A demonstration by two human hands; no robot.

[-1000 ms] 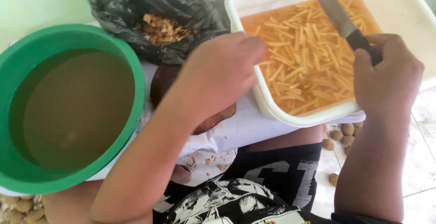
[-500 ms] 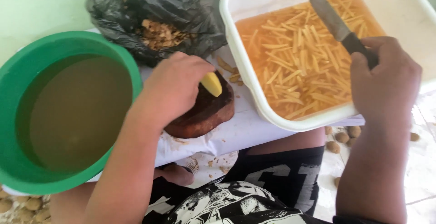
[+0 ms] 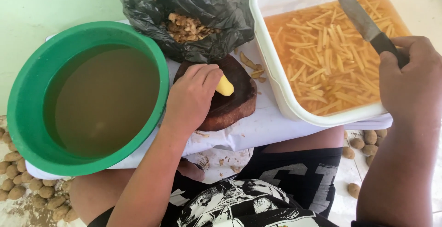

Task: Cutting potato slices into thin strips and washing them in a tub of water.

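My left hand (image 3: 191, 96) holds a peeled yellow potato (image 3: 224, 86) down on a round dark wooden chopping block (image 3: 235, 103). My right hand (image 3: 412, 82) grips the black handle of a knife (image 3: 363, 21); its blade hangs over a white tub (image 3: 294, 112) filled with cloudy water and thin yellow potato sticks (image 3: 327, 66). The knife is apart from the potato, well to its right.
A green basin (image 3: 27, 89) of murky water sits at the left. A black plastic bag (image 3: 216, 11) with brown peelings lies behind the block. Small unpeeled potatoes (image 3: 27, 185) lie on the floor at both sides, under a white-covered board (image 3: 267, 128) across my lap.
My left hand has drawn back from the white tub and set the yellow potato on the wooden block. My right hand with the knife stays over the tub.
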